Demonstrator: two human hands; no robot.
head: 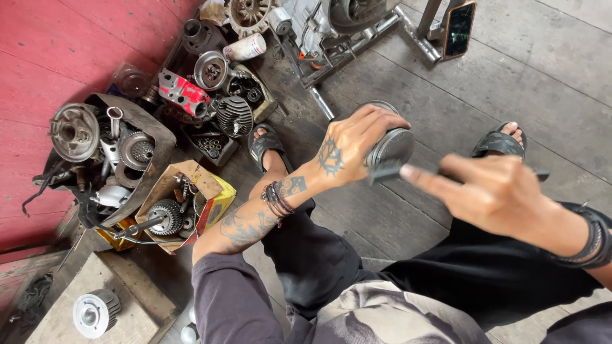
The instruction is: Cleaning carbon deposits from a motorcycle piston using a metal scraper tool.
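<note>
My left hand grips a round grey metal engine part, shaped like a short cylinder, and holds it up in front of me. My right hand is closed on a thin dark tool whose tip rests against the lower edge of that part; the index finger lies along the tool. The far end of the tool pokes out past the hand at the right. Both hands hover above my knees over the wooden floor.
Heaps of engine parts fill the left: a dark tray of gears, a cardboard box, a red casing, a finned cylinder. An engine on a metal stand and a phone sit at the top. A finned part lies lower left.
</note>
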